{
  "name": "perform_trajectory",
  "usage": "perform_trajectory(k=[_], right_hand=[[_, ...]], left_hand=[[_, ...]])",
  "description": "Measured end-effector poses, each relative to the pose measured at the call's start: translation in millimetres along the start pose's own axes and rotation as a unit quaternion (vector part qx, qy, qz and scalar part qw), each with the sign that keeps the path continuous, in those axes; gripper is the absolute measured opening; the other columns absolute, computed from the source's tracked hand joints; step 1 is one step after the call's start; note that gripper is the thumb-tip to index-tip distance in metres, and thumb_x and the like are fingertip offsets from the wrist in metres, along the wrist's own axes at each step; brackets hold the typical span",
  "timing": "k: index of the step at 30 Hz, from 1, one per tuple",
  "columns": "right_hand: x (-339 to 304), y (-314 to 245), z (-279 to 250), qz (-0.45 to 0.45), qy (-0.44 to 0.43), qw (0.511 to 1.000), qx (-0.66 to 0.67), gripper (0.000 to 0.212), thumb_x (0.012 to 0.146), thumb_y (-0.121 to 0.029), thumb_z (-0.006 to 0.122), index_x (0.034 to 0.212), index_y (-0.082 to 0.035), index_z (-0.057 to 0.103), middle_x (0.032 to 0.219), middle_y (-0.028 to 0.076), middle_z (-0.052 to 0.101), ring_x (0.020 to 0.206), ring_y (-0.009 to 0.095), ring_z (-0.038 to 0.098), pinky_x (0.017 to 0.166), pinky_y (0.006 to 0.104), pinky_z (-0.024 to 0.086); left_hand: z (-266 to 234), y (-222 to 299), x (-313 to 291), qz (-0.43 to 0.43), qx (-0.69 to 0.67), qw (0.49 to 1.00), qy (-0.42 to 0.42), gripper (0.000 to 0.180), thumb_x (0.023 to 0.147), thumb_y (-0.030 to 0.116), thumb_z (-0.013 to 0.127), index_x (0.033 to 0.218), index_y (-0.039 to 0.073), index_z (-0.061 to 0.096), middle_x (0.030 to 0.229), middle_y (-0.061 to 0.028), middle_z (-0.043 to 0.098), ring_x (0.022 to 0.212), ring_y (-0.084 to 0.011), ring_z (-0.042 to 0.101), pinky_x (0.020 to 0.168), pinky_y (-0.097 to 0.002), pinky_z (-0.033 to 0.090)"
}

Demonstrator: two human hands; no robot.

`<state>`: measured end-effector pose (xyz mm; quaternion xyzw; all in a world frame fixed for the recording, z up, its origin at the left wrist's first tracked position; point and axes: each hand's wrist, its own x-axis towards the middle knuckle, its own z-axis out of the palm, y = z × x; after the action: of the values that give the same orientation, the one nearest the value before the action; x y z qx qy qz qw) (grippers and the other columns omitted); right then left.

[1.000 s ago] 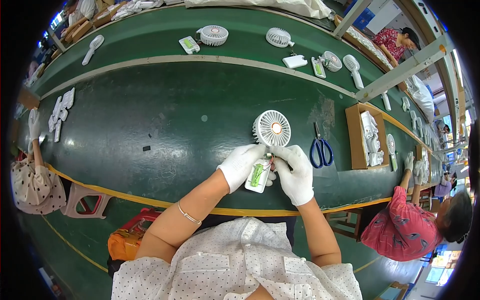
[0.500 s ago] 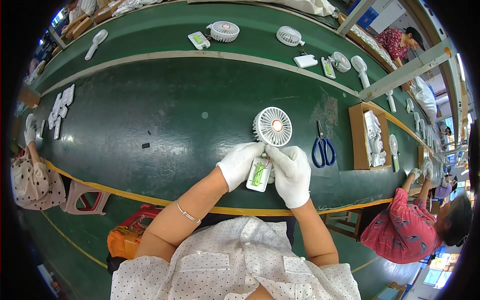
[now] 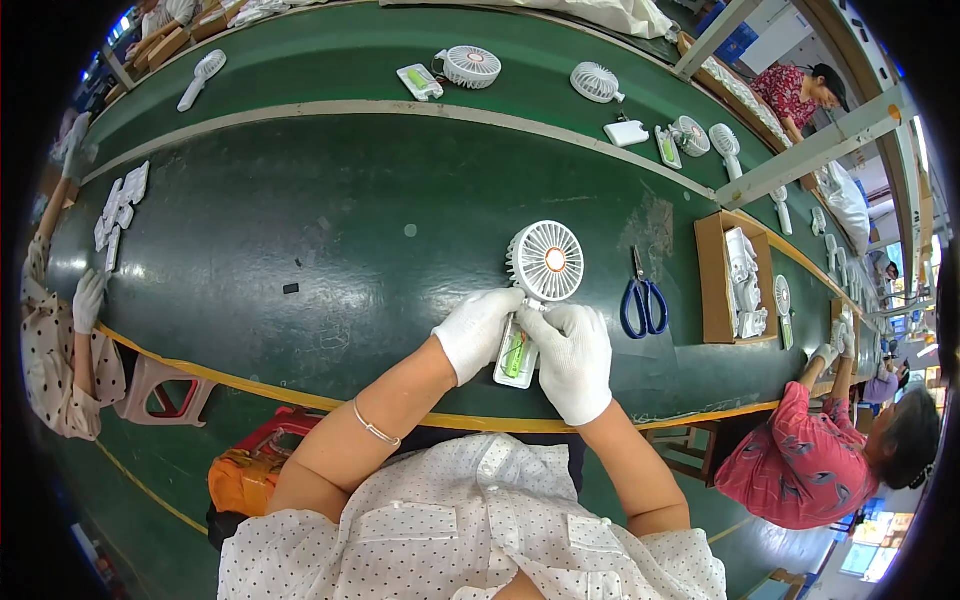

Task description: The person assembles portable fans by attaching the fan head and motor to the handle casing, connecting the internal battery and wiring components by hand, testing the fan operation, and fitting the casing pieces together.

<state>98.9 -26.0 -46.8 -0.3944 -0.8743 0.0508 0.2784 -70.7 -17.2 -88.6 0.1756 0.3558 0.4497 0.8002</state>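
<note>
Both my hands wear white gloves and meet at the neck of a white handheld fan (image 3: 546, 262) near the table's front edge. Its round head with an orange-ringed centre faces up, pointing away from me. Below the neck lies the opened handle shell (image 3: 503, 374), with a green battery (image 3: 515, 356) and thin wires inside. My left hand (image 3: 478, 332) is closed on the left side of the neck and shell. Fingers of my right hand (image 3: 574, 362) press together over the top of the handle; whatever small part they pinch is hidden.
Blue-handled scissors (image 3: 645, 306) and a cardboard box (image 3: 712, 290) of white parts are to the right. White casings (image 3: 120, 212) lie far left. Beyond a pale rail (image 3: 430, 108), a green belt (image 3: 330, 60) carries more fans. Co-workers sit at both sides.
My right fingers have moved slightly left and down over the handle's top. Fans on the far belt have shifted right. The left co-worker's arm now reaches toward the belt.
</note>
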Motion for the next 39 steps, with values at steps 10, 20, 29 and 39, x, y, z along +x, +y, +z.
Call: perform_trajectory(k=[10,20,29,39], right_hand=[[-2.3,2.4,2.7,0.066,0.040,0.995,0.057,0.026,0.082,-0.006,0.069,0.109,-0.009,0.066,0.087,0.009,0.064,0.078,0.030,0.060,0.074,0.0430,0.045],[5.7,-37.4,1.0,0.136,0.046,0.981,0.128,0.063,0.069,-0.005,0.079,0.127,-0.004,0.055,0.130,0.020,0.055,0.116,0.037,0.057,0.101,0.0444,0.046],[0.1,-27.0,28.6,0.171,0.121,0.968,0.140,0.037,0.077,0.000,0.074,0.111,-0.004,0.060,0.131,0.019,0.057,0.123,0.035,0.056,0.102,0.0420,0.046],[1.2,-21.0,28.8,0.244,0.163,0.924,0.244,0.018,0.081,-0.005,0.073,0.098,-0.005,0.066,0.121,0.015,0.061,0.109,0.030,0.063,0.090,0.0363,0.052]], left_hand=[[21.8,24.2,-15.5,-0.050,0.089,0.994,-0.024,0.036,0.103,0.025,0.050,0.119,-0.006,0.060,0.110,-0.0109,0.066,0.095,-0.0176,0.066,0.085,-0.0320,0.055],[18.2,14.5,-11.1,0.081,-0.061,0.995,0.023,0.027,0.103,0.017,0.053,0.123,-0.002,0.056,0.114,-0.0113,0.065,0.102,-0.0192,0.065,0.088,-0.0367,0.055],[17.7,14.5,-9.7,0.103,-0.122,0.987,-0.005,0.027,0.103,0.015,0.052,0.124,-0.003,0.056,0.116,-0.0120,0.064,0.104,-0.0210,0.064,0.092,-0.0369,0.054],[22.7,10.2,-16.0,0.087,-0.020,0.996,0.030,0.029,0.099,0.019,0.062,0.121,0.000,0.062,0.113,-0.0083,0.066,0.100,-0.0152,0.065,0.086,-0.0310,0.056]])
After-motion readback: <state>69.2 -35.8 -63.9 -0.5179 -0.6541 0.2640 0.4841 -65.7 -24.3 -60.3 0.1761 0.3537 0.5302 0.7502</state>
